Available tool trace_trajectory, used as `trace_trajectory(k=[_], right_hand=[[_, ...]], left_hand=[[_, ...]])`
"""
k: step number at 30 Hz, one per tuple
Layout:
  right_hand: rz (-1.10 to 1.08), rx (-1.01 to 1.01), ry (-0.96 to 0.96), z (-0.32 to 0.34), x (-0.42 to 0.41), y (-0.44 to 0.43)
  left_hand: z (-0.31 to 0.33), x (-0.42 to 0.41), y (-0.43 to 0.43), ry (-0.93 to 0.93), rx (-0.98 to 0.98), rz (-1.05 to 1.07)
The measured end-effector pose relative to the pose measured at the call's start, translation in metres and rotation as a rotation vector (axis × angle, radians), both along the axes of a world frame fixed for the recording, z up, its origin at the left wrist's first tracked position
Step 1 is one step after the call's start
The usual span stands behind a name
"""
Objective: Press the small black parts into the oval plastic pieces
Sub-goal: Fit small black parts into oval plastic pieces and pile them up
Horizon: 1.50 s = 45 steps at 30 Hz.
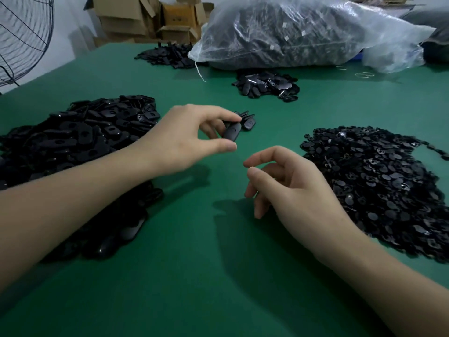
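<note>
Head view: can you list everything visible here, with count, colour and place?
table: one, green, under everything
oval pieces pile: one large, black, left side
small parts pile: one large, black, right side
small cluster: few pieces, black, just beyond the left hand
middle heap: one, black, in front of the bag
far heap: one, black, left of the bag
plastic bag: one, clear, filled with dark parts, far side
cardboard boxes: several, brown, behind the table
fan: one, black wire guard, far left
rubber bands: a few, pale, by the bag
held oval piece: one, black, at table centre
left hand: pinches the held oval piece
right hand: fingers loosely curled, nothing visible in them
</note>
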State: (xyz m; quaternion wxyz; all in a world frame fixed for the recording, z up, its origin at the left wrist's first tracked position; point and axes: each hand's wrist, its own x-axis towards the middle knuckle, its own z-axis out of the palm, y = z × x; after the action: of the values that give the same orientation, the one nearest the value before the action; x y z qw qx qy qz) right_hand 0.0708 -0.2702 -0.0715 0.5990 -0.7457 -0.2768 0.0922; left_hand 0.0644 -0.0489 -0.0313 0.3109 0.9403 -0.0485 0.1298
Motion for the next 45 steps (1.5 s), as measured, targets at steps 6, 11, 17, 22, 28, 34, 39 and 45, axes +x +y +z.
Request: trace_trajectory(k=[6,11,17,22,28,34,39,45], right_hand=[[-0.002,-0.041,-0.042,0.0,0.001,-0.002],[-0.003,-0.046,-0.054,0.0,0.003,-0.001],[-0.021,-0.055,-0.072,0.001,0.006,-0.003],[-0.042,-0.07,-0.096,0.001,0.008,-0.004],[-0.052,-0.087,-0.127,0.0,0.008,-0.004],[-0.058,-0.097,-0.138,0.0,0.01,-0.005],[-0.068,-0.101,-0.132,0.001,0.012,-0.005],[-0.08,-0.102,-0.12,0.002,0.012,-0.005]], left_hand=[[-0.017,0.079,-0.006,-0.002,0.024,0.174],[-0.019,0.115,-0.011,0.076,0.185,0.256],[-0.022,0.112,-0.005,0.166,0.185,0.259],[-0.007,0.087,0.035,0.25,0.439,0.342],[0.002,0.051,0.074,0.425,0.922,0.528],[0.001,0.037,0.086,0.347,0.887,0.559],[0.003,0.03,0.087,0.226,0.844,0.548],[0.005,0.009,0.059,-0.142,0.75,0.308]])
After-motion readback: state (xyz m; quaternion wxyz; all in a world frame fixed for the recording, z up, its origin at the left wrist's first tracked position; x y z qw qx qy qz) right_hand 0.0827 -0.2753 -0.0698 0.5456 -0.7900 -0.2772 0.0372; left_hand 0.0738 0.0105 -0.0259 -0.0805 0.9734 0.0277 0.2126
